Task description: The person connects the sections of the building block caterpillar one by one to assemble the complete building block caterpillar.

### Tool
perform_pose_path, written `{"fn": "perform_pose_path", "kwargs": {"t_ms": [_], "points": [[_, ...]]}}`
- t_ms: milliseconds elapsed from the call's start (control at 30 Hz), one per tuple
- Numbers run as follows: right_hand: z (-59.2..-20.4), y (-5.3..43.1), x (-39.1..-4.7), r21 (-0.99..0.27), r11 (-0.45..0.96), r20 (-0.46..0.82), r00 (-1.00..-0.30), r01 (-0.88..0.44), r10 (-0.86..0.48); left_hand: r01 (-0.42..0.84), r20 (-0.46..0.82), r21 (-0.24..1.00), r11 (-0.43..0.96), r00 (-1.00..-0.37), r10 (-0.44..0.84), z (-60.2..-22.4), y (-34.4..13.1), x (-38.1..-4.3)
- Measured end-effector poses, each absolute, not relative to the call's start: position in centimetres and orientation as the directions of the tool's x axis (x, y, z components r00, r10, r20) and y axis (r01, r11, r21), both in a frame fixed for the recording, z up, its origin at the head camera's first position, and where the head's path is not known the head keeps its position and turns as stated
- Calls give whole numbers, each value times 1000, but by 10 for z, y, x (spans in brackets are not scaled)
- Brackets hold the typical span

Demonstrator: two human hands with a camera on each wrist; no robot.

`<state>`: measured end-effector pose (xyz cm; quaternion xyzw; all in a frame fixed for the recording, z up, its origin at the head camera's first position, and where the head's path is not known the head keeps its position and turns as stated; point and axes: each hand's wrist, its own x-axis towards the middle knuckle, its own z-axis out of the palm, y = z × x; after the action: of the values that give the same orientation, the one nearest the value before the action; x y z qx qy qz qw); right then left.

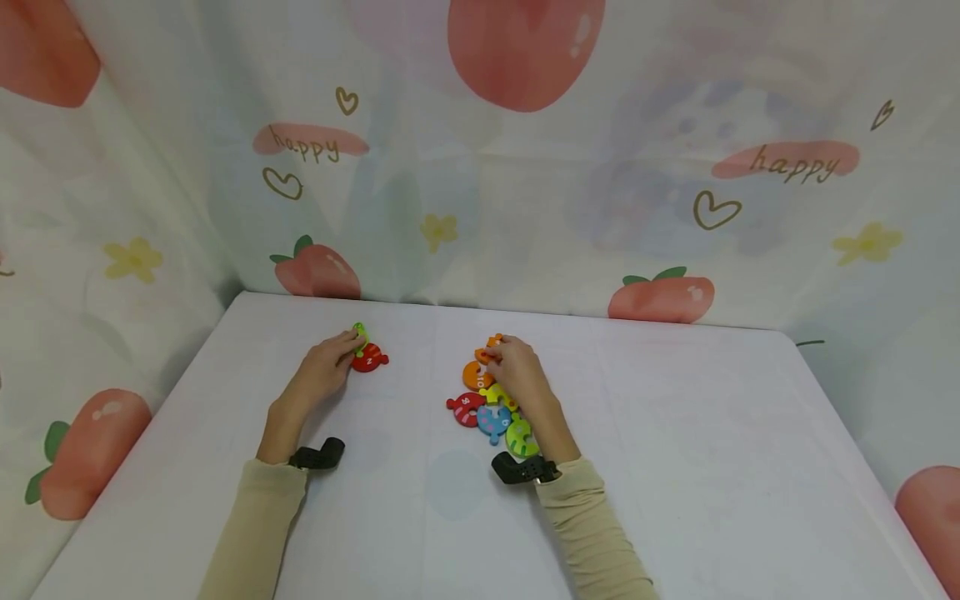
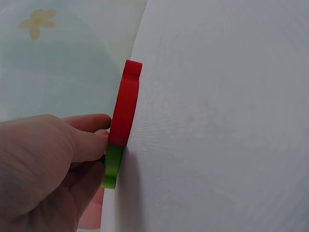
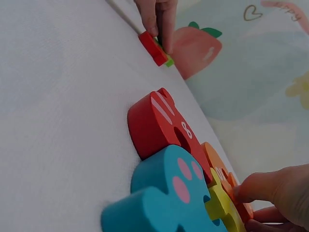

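Observation:
At the left of the table, my left hand (image 1: 322, 367) pinches a green puzzle piece (image 1: 360, 333), which sits against a red puzzle piece (image 1: 367, 359) marked 2. In the left wrist view, both the red piece (image 2: 125, 104) and the green piece (image 2: 113, 166) show edge-on beside the thumb. Near the middle, my right hand (image 1: 522, 375) grips an orange puzzle piece (image 1: 482, 356) at the far end of a cluster; the fingers cover part of it. Closest to that hand lie an orange piece (image 1: 474, 377) marked 10 and a yellow piece (image 1: 495, 395).
The cluster also has a red piece (image 3: 159, 123) marked 8, a blue piece (image 3: 181, 186) with pink spots and a green piece (image 1: 521, 438) by the right wrist. A white cloth covers the table (image 1: 705, 467). A printed curtain (image 1: 525, 192) rises behind its far edge.

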<state>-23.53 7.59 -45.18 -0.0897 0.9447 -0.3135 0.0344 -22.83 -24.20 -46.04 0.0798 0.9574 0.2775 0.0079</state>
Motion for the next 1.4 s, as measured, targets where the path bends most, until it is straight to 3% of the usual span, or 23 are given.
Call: {"fn": "perform_pose_path", "kwargs": {"t_ms": [500,1100,1400], "points": [[-454,75,-235,-548,815,56,-981,-187,-188,178,110,574,799,-984,140,-462,-244,-229],[-460,74,-235,-620,773,57,-990,-137,-130,109,36,604,790,-993,110,-465,-244,-229],[-460,68,-235,-631,715,211,-953,-301,-215,105,29,610,785,-994,110,-464,-243,-229]]}}
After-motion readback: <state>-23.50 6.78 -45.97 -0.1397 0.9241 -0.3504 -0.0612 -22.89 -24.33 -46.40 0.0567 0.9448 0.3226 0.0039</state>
